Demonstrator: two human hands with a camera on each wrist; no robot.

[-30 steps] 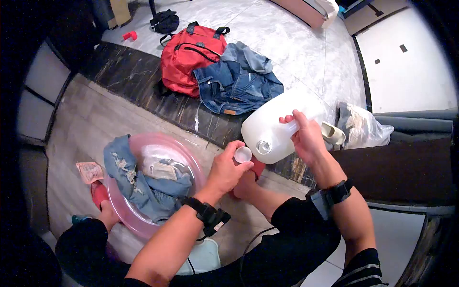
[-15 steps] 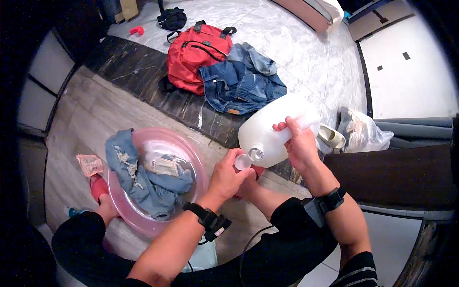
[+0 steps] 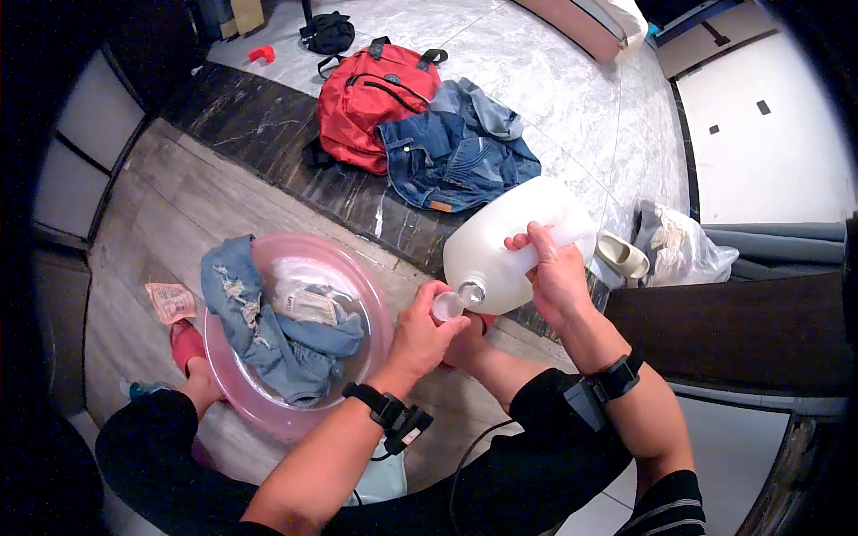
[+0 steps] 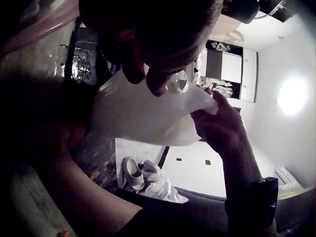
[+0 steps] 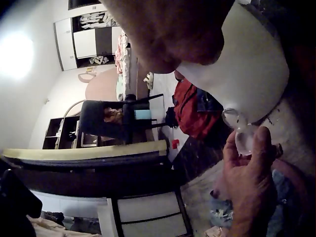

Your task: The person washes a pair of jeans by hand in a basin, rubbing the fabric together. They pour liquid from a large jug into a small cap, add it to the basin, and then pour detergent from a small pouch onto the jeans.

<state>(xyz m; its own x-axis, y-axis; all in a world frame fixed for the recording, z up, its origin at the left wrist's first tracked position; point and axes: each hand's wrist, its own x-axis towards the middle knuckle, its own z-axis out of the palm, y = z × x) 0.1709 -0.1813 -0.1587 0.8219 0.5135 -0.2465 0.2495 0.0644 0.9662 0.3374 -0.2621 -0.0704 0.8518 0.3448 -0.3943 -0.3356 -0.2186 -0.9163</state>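
My left hand (image 3: 418, 335) pinches a small clear plastic cap-like cup (image 3: 448, 306) between thumb and fingers, its open side facing up. With its fingers curled round the handle, my right hand (image 3: 563, 279) holds a large translucent white jug (image 3: 483, 237). The jug is tipped toward the cup, and its uncapped mouth (image 3: 471, 292) is right at the cup's rim. In the right wrist view the cup (image 5: 245, 141) sits just under the jug's mouth, with the left hand (image 5: 249, 190) below. The left wrist view shows the jug (image 4: 143, 116) from beneath.
A pink basin (image 3: 380, 330) with ripped light-blue jeans (image 3: 290, 357) stands at left. Ahead, a red backpack (image 3: 362, 112) and dark-blue jeans (image 3: 460, 161) lie on the step. A pale shoe (image 3: 623, 256) and plastic bag (image 3: 684, 250) are at right, beside a dark cabinet (image 3: 733, 330).
The jug's mouth has swung left and down to the cup's rim as the right hand tips it. The left hand keeps hold of the cup. The head view has shifted slightly.
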